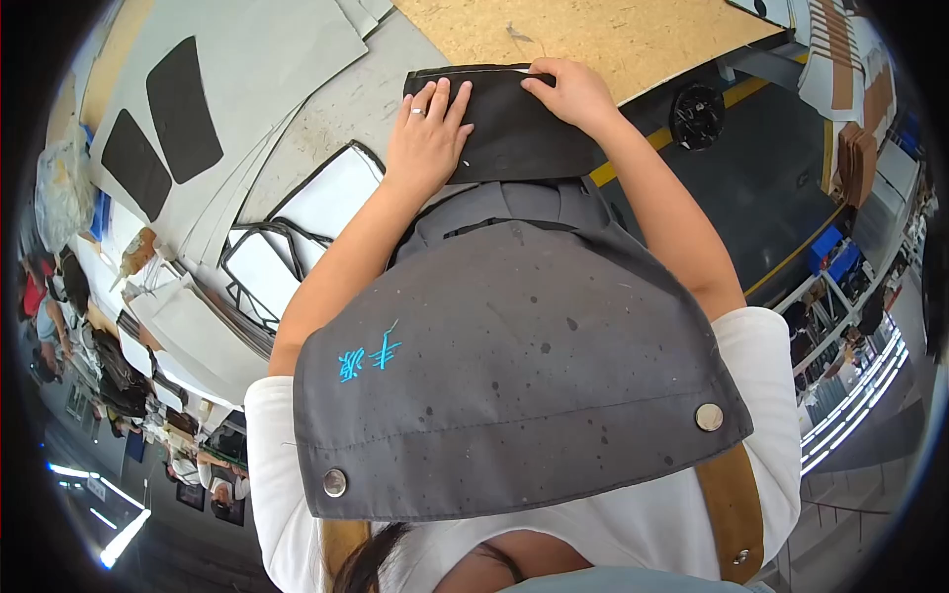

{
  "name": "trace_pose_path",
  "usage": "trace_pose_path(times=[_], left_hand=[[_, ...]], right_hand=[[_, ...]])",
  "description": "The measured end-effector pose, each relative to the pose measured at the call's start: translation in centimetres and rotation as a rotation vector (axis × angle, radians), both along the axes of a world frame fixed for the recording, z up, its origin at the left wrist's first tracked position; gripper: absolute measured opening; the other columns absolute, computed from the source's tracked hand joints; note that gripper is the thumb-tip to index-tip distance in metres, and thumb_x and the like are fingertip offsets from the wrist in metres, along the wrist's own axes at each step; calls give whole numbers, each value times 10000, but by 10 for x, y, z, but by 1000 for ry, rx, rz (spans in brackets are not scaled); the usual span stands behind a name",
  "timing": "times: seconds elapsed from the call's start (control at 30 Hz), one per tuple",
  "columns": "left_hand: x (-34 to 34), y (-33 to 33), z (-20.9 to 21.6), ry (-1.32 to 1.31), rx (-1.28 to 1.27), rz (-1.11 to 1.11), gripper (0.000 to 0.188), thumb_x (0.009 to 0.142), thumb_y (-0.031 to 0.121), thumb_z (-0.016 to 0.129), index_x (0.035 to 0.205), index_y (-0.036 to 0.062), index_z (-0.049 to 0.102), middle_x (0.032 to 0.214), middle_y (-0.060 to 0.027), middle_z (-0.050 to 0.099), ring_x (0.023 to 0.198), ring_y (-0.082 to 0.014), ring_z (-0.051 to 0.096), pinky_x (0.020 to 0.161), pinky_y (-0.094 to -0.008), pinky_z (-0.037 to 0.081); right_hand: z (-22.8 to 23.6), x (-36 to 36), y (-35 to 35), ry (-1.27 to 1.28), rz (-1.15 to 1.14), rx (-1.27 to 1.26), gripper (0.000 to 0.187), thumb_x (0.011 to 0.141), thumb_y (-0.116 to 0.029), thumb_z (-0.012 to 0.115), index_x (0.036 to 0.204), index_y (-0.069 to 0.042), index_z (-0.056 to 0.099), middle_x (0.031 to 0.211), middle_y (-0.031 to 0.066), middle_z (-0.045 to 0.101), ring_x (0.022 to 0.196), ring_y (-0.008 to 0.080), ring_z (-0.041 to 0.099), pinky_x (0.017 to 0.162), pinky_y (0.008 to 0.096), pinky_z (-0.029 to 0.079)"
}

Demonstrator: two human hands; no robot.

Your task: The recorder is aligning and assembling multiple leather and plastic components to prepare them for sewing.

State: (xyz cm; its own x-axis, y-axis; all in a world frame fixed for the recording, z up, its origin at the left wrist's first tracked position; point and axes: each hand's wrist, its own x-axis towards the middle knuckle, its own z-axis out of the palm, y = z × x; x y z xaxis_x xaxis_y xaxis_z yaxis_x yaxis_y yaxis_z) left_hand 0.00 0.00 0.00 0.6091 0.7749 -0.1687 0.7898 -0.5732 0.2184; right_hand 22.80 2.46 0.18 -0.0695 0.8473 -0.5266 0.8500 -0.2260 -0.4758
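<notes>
A black fabric panel point(524, 143) lies along the near edge of the work table, its near part reaching my grey apron. A pale strip shows along its far edge. My left hand point(427, 138) rests flat on the panel's left part, fingers stretched out, with a ring on one finger. At the far right corner my right hand point(571, 94) pinches the panel's edge between thumb and fingers. Left of my left forearm lie white panels with black edging point(331, 193), partly overlapping.
Two dark cut pieces point(185, 111) lie on a grey sheet point(267, 49) at the left. A tan board point(593, 40) covers the table's far part. A round black stool seat point(697, 116) stands beyond the table's right edge. Brown stacked pieces point(858, 163) sit farther right. Other people are at the far left.
</notes>
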Motion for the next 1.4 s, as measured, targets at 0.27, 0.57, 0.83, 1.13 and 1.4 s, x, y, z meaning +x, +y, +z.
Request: trace_pose_path(times=[0.27,0.57,0.83,1.13,1.4], left_hand=[[10,5,5,-5,-27,55,510,871,297,520,1328,108,395,1291,-122,445,1173,-276,421,976,-395,345],[40,0,-1,-180,-10,-155,478,866,237,521,1281,22,422,1337,-112,404,1249,-242,374,1033,-373,304],[37,3,-4,-225,-48,-129,447,873,230,513,1261,22,442,1314,-107,428,1240,-247,385,1023,-377,327],[44,4,2,-182,-58,-137,469,869,238,528,1286,51,427,1301,-102,434,1219,-258,400,1001,-383,343],[52,6,5,-134,-26,-126,501,861,269,538,1319,108,413,1258,-102,472,1154,-263,442,914,-372,395]], right_hand=[[8,-8,0,-100,88,95,219,819,-287,576,960,-135,644,851,93,657,821,282,620,696,393,487],[7,-15,-6,-132,115,188,237,814,-304,592,926,-98,625,841,121,649,803,297,619,666,404,488],[41,23,-20,-86,-66,83,346,759,-321,676,927,-32,589,790,135,629,743,267,616,661,351,476],[-8,42,-39,345,-498,139,193,799,-202,637,849,-19,607,701,79,601,646,161,564,614,288,452],[-11,40,-36,241,-508,109,214,803,-250,634,842,-40,623,702,45,606,637,145,562,596,271,446]])
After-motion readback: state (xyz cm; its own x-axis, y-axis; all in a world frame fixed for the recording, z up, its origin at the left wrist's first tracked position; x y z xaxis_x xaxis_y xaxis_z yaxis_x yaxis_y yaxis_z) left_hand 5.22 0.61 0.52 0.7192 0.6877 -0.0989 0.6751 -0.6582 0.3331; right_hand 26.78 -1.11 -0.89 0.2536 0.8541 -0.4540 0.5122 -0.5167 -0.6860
